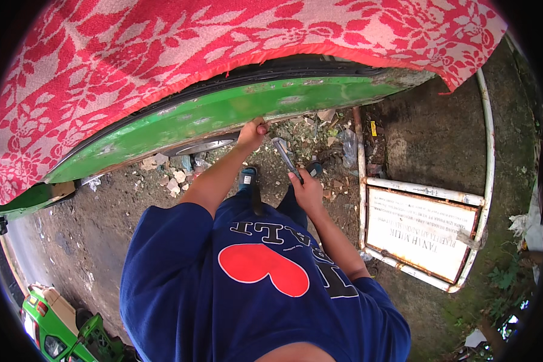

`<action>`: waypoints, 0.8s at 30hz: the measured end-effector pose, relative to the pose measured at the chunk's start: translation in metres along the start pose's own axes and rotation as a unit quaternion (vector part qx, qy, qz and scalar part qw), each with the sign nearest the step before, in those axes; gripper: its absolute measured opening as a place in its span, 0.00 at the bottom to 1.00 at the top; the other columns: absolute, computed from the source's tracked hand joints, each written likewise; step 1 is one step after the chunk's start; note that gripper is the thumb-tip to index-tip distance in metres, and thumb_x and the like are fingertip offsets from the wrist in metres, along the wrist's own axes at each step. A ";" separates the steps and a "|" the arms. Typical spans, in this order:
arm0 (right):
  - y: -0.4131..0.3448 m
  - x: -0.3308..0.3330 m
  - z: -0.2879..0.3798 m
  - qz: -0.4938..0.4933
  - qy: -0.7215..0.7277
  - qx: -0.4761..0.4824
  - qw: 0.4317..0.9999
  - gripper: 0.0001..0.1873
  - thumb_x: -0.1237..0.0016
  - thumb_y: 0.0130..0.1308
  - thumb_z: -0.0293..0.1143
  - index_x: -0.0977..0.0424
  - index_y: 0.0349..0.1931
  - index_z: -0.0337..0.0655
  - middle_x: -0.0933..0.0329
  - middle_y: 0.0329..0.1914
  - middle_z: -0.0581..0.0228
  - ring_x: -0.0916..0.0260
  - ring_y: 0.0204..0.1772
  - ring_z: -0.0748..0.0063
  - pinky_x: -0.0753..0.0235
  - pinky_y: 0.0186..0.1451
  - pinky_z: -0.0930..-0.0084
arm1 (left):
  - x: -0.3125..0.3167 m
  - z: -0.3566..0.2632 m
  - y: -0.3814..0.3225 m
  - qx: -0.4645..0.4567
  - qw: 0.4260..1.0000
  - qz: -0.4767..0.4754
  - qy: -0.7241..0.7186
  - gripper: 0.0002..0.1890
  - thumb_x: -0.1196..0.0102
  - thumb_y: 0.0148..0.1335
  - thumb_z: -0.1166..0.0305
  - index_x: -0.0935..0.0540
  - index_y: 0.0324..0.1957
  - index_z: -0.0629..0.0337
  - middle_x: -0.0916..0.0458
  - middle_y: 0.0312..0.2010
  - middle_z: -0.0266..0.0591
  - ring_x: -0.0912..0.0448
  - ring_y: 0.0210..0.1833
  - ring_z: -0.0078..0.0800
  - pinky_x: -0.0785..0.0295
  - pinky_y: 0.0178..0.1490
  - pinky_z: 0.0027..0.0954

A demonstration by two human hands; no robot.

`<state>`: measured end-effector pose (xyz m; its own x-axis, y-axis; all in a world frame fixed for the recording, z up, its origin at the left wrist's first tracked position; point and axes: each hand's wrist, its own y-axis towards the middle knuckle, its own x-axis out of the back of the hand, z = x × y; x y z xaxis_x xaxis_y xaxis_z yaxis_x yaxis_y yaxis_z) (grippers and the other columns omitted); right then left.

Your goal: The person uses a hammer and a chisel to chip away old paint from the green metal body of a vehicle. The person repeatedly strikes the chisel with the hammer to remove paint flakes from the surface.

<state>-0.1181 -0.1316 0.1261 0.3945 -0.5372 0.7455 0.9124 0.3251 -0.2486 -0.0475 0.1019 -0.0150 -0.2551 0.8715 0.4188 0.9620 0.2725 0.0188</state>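
Note:
My left hand [253, 132] is at the lower edge of a dented green vehicle body panel [235, 106], its fingers curled; whether they grip the edge is hidden. My right hand [307, 190] is closed around the dark handle of a metal hand tool [284, 154], whose exact kind I cannot tell. The tool's far end points up and left towards the panel, apart from it and a little right of my left hand. A red and pale floral cloth [208, 40] drapes over the upper part of the vehicle. Part of a wheel [203, 147] shows beneath the panel.
Broken pieces [174, 185] and plastic litter [348, 147] lie on the dirt around my feet. On the right stands a rusty white metal frame [489, 135] with a sign board [416, 231] bearing writing. Another green vehicle [56, 326] is at the lower left.

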 end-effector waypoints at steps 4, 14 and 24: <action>-0.012 -0.004 -0.006 -0.069 0.130 0.047 0.988 0.16 0.48 0.69 0.40 0.23 0.46 0.35 0.28 0.20 0.65 0.30 0.23 0.70 0.32 0.28 0.73 | 0.006 0.006 -0.007 -0.006 0.999 -0.017 0.028 0.10 0.42 0.64 0.68 0.28 0.30 0.62 0.23 0.25 0.49 0.23 0.30 0.45 0.28 0.36 0.40; -0.016 0.000 -0.017 -0.067 0.189 0.006 0.980 0.14 0.46 0.68 0.38 0.23 0.43 0.35 0.29 0.19 0.62 0.31 0.22 0.72 0.32 0.29 0.73 | 0.018 -0.013 -0.034 -0.074 0.994 0.076 -0.004 0.12 0.36 0.55 0.72 0.28 0.26 0.59 0.25 0.27 0.46 0.25 0.33 0.50 0.30 0.37 0.44; -0.012 0.009 -0.011 -0.055 0.175 0.011 0.983 0.14 0.46 0.68 0.39 0.23 0.43 0.36 0.29 0.19 0.61 0.30 0.22 0.72 0.32 0.29 0.74 | 0.017 -0.013 -0.026 -0.024 0.998 0.039 -0.033 0.09 0.41 0.61 0.74 0.28 0.31 0.63 0.25 0.25 0.48 0.28 0.26 0.43 0.32 0.31 0.37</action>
<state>-0.1244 -0.1492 0.1291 0.3105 -0.8038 0.5074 0.9506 0.2643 -0.1629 -0.0757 0.1038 0.0034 -0.1842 0.9144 0.3605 0.9822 0.1853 0.0319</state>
